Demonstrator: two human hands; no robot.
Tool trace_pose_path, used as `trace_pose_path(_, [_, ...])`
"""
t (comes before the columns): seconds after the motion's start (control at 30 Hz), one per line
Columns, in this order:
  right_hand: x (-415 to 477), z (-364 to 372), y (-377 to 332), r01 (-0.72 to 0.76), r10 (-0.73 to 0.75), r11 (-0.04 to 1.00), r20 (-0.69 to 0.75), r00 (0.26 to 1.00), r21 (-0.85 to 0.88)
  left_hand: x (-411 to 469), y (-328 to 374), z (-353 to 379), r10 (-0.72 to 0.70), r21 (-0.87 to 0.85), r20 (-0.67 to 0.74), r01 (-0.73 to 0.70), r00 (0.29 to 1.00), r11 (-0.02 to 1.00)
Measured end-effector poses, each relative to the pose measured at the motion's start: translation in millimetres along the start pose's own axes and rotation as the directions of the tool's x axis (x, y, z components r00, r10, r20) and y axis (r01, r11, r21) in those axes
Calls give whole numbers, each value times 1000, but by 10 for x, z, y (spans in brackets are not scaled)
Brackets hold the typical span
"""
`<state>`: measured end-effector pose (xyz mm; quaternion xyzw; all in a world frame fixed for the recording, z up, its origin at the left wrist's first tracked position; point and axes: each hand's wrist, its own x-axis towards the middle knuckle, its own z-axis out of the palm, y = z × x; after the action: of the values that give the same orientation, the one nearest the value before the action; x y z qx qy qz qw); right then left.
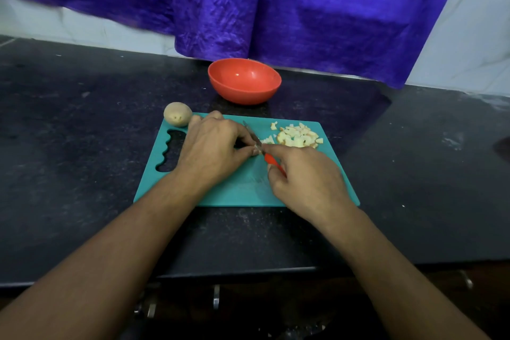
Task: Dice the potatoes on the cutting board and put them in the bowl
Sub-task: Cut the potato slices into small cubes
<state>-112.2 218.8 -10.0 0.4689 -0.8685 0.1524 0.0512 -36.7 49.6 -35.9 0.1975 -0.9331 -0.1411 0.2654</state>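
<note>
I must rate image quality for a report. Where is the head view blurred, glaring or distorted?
Head view: the purple cloth smears with motion blur at upper left; the black counter carries pale glare at far right; the wide lens bends its edges; the knife in the right hand and the potato piece pinched by the left hand look soft.

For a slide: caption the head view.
Left hand holds a potato piece, right hand slices it with the knife; diced pile beside.

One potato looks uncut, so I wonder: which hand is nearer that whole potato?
Left. The left hand, pinching a potato piece, lies just beside the whole potato; the right hand, gripping the knife, is farther right across the cutting board.
</note>
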Motion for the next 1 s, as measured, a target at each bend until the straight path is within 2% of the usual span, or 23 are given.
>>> trace_pose_path(0.33, [-53,-42,12,39,-35,997,50,998,-73,0,13,-9,-20,17,-4,21,1000,1000])
trace_pose_path(0.53, [-98,-166,99,8,-10,1000,131,991,21,-13,13,-21,-28,3,10,28,1000,1000])
trace_pose_path(0.7, [-68,-217,155,-36,32,994,35,999,106,-23,-5,-50,-49,-29,16,50,999,998])
trace_pose_path(1.0, [-15,-9,-53,0,-1,1000,16,1000,6,-24,8,-68,-35,-45,27,37,999,998])
